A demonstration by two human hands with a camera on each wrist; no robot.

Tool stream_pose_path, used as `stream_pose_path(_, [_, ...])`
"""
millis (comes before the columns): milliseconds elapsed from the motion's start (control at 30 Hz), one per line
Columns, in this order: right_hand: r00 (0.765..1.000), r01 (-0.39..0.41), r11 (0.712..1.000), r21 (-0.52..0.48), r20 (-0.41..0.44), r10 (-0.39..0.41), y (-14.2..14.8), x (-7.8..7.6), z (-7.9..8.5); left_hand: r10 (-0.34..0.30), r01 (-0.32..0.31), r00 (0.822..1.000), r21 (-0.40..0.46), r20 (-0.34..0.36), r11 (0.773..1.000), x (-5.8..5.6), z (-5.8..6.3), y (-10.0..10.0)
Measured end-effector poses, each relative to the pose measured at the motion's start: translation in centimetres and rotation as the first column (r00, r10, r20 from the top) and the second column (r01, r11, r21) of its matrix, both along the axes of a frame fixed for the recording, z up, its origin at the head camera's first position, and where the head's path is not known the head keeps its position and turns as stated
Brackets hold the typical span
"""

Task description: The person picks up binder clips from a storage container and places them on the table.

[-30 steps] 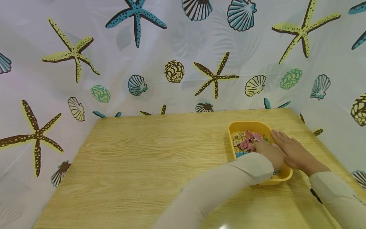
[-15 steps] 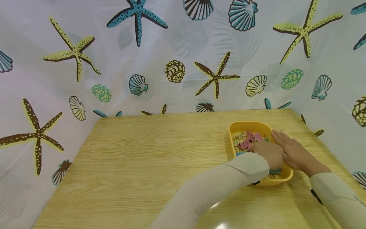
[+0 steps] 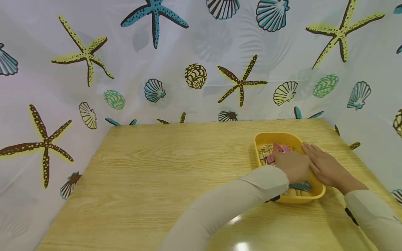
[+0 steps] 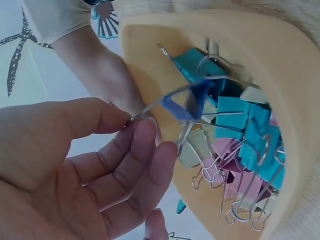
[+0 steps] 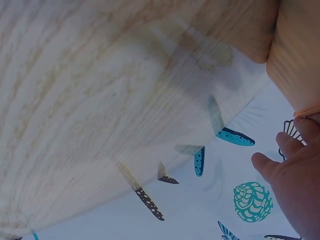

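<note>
Your left hand (image 4: 100,167) pinches a blue binder clip (image 4: 198,97) by its wire — the body points away from your grip, over the yellow tray (image 3: 299,199). Your right hand (image 3: 326,168), straight-fingered, lies along the tray's right side, farther from that clip.

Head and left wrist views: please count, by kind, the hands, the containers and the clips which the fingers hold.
Hands: 2 (left hand, right hand)
Containers: 1 (yellow container)
Held clips: 1 (blue clip)
Total: 4
The other clips overlap too much to count.
</note>
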State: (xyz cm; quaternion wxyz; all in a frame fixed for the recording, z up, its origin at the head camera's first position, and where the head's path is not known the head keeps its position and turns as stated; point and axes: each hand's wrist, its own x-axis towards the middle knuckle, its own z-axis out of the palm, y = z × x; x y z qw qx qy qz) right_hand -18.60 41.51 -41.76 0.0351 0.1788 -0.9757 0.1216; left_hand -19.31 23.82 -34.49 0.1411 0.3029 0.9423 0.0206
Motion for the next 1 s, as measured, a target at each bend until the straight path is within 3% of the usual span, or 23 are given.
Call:
stream_pose_path(167, [1.0,0.0,1.0,-0.014,-0.01,0.0,0.1,-0.1,0.0,0.023,-0.024,1.0,0.057,0.008,0.998,-0.3,0.8,-0.6])
stream_pose_path(367, [0.999,-0.005,0.999,-0.049,-0.036,0.004,0.2,-0.1,0.0,0.027,-0.016,0.996,0.117,-0.087,0.993,-0.4,2.4,-2.3])
stream_pose_path(600, [0.999,-0.01,0.998,-0.055,-0.034,0.008,0.1,-0.1,-0.4,-0.027,0.065,0.988,0.253,-0.151,0.965,-2.0,4.1,-6.4])
stream_pose_path(667, [0.999,-0.009,0.999,-0.051,-0.048,0.006,0.1,-0.1,-0.4,-0.005,0.046,0.989,0.283,-0.146,0.958,-2.6,4.6,-7.5])
stream_pose_path(800, [0.998,-0.005,0.999,-0.047,-0.062,0.002,0.1,0.0,-0.5,0.031,0.023,0.991,0.384,-0.133,0.923,-4.2,5.1,-9.9])
stream_pose_path(1000, [0.999,-0.002,0.999,-0.051,-0.049,-0.001,0.0,0.0,-0.4,0.068,0.022,0.985,0.504,-0.159,0.864,-6.8,4.6,-13.2])
